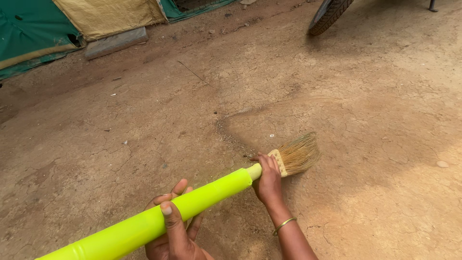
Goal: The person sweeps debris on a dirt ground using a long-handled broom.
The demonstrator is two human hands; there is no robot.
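1. Left hand (174, 230) wraps the neon-green broom handle (159, 217) (thumb over the top).
2. Right hand (267, 180) grips the neck beside the straw bristles (299, 153), above the cracked dirt ground (365, 120).

head view | looks steeply down | near hands, dirt ground (144, 120) beyond

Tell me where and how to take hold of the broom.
Grip the broom on its smooth lime-green handle, hands wrapping it from below and the side. The left hand holds mid-handle; the right hand sits by the woven neck. The straw bristles splay loosely, so they give no firm hold.
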